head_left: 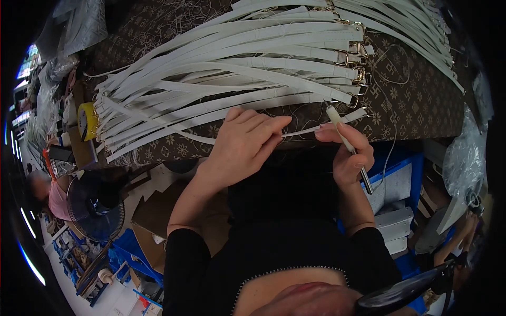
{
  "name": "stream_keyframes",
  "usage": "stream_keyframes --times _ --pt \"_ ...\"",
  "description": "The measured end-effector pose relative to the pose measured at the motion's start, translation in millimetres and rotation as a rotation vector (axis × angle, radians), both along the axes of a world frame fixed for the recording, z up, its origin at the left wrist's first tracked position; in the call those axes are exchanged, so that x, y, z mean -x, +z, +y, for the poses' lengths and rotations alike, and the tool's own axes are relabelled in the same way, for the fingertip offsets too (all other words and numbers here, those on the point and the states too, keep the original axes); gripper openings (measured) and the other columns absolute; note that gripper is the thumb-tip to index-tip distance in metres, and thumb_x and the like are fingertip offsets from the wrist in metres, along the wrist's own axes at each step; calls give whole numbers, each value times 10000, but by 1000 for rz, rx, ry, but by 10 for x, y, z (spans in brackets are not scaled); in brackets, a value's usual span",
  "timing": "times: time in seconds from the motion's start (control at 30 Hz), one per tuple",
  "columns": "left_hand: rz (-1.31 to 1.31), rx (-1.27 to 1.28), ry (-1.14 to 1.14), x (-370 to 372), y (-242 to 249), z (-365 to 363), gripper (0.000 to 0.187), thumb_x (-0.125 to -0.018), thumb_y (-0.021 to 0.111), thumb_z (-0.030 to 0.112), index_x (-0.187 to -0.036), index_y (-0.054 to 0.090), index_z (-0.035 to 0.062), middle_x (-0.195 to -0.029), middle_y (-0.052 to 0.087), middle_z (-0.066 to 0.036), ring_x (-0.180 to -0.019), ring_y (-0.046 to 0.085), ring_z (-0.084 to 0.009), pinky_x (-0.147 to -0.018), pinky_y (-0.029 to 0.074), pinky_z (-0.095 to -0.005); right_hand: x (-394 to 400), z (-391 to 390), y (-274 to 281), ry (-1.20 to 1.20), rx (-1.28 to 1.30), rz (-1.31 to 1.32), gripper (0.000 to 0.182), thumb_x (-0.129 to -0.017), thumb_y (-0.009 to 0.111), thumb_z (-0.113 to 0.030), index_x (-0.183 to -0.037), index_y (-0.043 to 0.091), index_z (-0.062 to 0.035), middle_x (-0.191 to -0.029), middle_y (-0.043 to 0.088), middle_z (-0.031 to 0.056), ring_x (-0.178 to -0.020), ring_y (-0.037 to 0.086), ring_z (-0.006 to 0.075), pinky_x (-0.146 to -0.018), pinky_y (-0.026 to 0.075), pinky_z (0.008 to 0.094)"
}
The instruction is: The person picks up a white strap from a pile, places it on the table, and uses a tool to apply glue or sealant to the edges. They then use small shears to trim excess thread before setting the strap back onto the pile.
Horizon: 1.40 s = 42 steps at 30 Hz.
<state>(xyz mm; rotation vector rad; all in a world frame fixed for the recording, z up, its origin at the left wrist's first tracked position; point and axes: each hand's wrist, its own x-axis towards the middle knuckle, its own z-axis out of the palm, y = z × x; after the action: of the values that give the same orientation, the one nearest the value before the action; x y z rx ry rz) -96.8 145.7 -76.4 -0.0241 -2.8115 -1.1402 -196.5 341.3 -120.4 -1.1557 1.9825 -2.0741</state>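
My left hand (245, 138) is closed on a narrow white strap (301, 131) at the table's near edge. To its left the strap runs back towards the pile; its other end, with a small metal fitting, lies beyond my right hand. My right hand (354, 152) grips a slim pen-like tool (333, 114) with a pale body and a metal rear end. The tool's thin tip points up and away, near the heaped white straps (253, 68). Gold-coloured metal buckles (359, 76) line the right ends of that heap.
A brown patterned cloth (416, 102) covers the table, with loose threads on it. More white straps (406, 29) lie at the back right. Yellow tape (87, 121) stands at the left edge. Below are a fan (96, 205), a cardboard box (153, 218) and a blue crate (416, 174).
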Motion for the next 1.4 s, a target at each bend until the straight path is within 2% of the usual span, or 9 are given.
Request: stream_keyframes --times 0.03,0.27,0.33,0.53,0.77,0.83,1.13,1.4 --pt "72 98 6 -18 -9 19 385 -738 682 51 -1115 610 90 -799 630 2 -756 569 -180 -719 380 -293 -1 6 1 17 -7 13 589 -967 312 -514 -1101 559 5 -771 676 151 -717 681 270 -662 547 344" --pt "27 126 82 -105 -13 84 350 -707 718 62 -1046 641 104 -820 594 -6 -749 551 -182 -709 367 -313 8 21 -32 63 3 103 544 -971 340 -485 -1091 567 -5 -766 671 144 -702 678 271 -619 548 341" --pt "48 150 92 -114 -24 123 293 -693 734 69 -973 661 112 -820 574 -3 -753 542 -188 -719 361 -319 20 18 -21 79 -31 198 529 -975 342 -471 -1080 578 -10 -762 669 127 -694 674 271 -616 546 338" --pt "144 224 129 -128 -84 183 209 -673 756 80 -851 658 126 -819 573 7 -756 535 -183 -729 348 -321 19 25 -37 104 -59 197 520 -976 346 -464 -1080 589 -17 -764 664 112 -702 670 270 -619 544 335" --pt "24 127 190 -61 -47 192 227 -667 770 112 -863 661 147 -811 570 17 -735 523 -180 -713 332 -320 28 -24 -20 99 -74 184 525 -976 341 -468 -1087 587 -18 -769 668 112 -713 671 270 -643 543 344" --pt "62 205 206 -42 -41 239 220 -669 773 124 -860 668 153 -797 571 20 -723 520 -174 -710 327 -321 31 -12 -54 106 -45 138 530 -975 344 -467 -1094 585 -10 -773 672 120 -708 672 271 -660 542 353" --pt "209 189 197 -48 -209 238 170 -682 762 110 -816 663 142 -767 566 18 -706 512 -170 -703 324 -313 20 25 7 60 -87 7 544 -968 364 -470 -1066 601 10 -778 678 138 -714 679 261 -672 539 343" --pt "131 116 228 13 -89 275 220 -680 738 110 -873 635 136 -768 568 10 -715 521 -187 -710 332 -326 36 60 -43 68 -85 -5 560 -961 368 -484 -1068 600 14 -782 680 144 -732 683 266 -683 540 338"
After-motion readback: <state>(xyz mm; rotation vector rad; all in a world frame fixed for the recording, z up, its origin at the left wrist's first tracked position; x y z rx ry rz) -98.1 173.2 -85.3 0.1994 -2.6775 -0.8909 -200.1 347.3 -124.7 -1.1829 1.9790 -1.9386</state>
